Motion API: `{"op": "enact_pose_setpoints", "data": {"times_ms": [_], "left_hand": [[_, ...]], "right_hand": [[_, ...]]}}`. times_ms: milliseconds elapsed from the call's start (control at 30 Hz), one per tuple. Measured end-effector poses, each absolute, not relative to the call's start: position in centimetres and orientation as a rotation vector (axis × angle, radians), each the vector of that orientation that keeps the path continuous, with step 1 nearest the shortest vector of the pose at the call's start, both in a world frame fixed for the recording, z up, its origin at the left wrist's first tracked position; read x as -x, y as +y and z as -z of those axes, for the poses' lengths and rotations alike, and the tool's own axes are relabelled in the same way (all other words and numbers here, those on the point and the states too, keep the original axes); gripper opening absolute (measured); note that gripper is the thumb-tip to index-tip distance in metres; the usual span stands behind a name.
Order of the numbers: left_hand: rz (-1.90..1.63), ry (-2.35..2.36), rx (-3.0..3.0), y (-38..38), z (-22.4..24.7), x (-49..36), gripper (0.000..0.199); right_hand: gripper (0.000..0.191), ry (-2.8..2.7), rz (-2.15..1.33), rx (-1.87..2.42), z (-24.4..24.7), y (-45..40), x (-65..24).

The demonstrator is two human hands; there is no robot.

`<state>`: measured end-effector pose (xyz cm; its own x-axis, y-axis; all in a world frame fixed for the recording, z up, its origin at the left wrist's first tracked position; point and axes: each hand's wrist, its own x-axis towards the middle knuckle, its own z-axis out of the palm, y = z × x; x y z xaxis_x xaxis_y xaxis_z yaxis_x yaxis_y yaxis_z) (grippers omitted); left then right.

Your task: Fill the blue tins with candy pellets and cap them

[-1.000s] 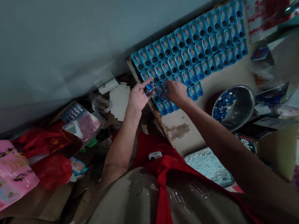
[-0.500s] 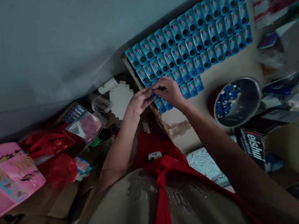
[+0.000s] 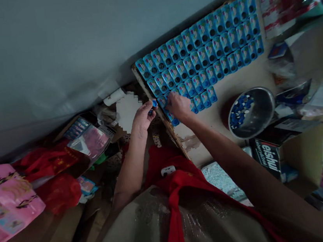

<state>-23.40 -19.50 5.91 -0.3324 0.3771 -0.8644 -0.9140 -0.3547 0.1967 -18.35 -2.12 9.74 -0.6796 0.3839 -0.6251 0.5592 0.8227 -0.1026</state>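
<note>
My left hand (image 3: 143, 117) is closed around a small stack of blue round caps (image 3: 154, 103), held just off the table's left edge. Over the lower rows of small blue plastic cases (image 3: 197, 79), my right hand (image 3: 179, 106) points down with its fingers pinched together at one case. Whatever sits between those fingertips is hidden. The cases lie in slanting rows; many have a dark round spot at the lower end, while those in the nearest rows show a blue round there.
A steel bowl (image 3: 266, 112) of blue and white round pieces stands at right. Below it are a tray of tiny pale bits (image 3: 223, 178) and an open carton (image 3: 304, 154). Left are a pink plastic box (image 3: 12, 198) and red bags (image 3: 60, 192). A wall rises behind.
My hands, together before, have come apart. The right one has moved down onto the cases; the left one has drawn back slightly with the blue caps. The view has shifted a little.
</note>
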Motion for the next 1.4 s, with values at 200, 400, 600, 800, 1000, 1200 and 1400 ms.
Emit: {"op": "enact_pose_setpoints", "data": {"times_ms": [200, 400, 600, 800, 1000, 1200, 1400], "left_hand": [[-1.769, 0.978, 0.828, -18.9, -7.0, 24.3, 0.019], [-1.776, 0.991, 0.798, -19.5, -6.8, 24.3, 0.026], [-1.815, 0.950, 0.765, -18.6, -5.8, 24.4, 0.036], [-1.841, 0.973, 0.782, -17.9, -5.4, 25.1, 0.028], [-1.914, 0.898, 0.905, -19.1, -5.4, 26.4, 0.019], [-1.944, 0.828, 0.737, -20.5, -6.3, 26.9, 0.029], [-1.901, 0.840, 0.720, -21.5, -7.7, 26.8, 0.023]], "right_hand": [[0.033, 2.406, 0.416, -0.742, -11.5, -1.1, 19.4], [0.013, 2.591, 1.093, -0.526, -11.0, -2.0, 19.8], [0.009, 2.413, 1.485, -0.626, -8.6, -2.2, 20.3], [0.017, 2.552, 1.118, -0.740, -9.4, -1.4, 22.3], [0.020, 2.614, 0.626, -0.624, -8.7, -2.0, 24.3], [0.045, 2.560, 0.529, -0.780, -7.8, -1.2, 26.4], [0.029, 2.643, 0.662, -0.521, -11.5, -2.5, 24.8]]}}
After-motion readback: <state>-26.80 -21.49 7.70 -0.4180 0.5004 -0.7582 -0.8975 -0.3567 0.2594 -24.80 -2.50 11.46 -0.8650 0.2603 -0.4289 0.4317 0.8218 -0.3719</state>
